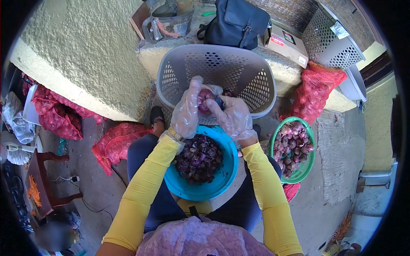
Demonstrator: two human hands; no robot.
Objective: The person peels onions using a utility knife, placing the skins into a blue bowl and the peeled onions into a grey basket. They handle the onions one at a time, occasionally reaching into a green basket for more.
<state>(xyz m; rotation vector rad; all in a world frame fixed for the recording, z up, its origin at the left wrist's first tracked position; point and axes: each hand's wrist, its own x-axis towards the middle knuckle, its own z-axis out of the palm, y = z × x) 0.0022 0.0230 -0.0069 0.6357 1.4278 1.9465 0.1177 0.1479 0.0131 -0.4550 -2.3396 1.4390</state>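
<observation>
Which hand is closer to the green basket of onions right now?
Right. The right hand is left of the green basket and slightly forward; the left hand is farther left, beyond the right one.

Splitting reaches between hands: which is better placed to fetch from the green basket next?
Right hand, likely: the green basket is on its side; the left hand holds an onion and would cross over. The right may need freeing of its blue item.

Two hands (187, 106) (235, 117), one held onion (205, 100), one blue basin (230, 173), one green basket (306, 172), two grey baskets (230, 70) (320, 40), one black bag (239, 21), and what looks like three red sacks (316, 91) (117, 145) (57, 113).
</observation>
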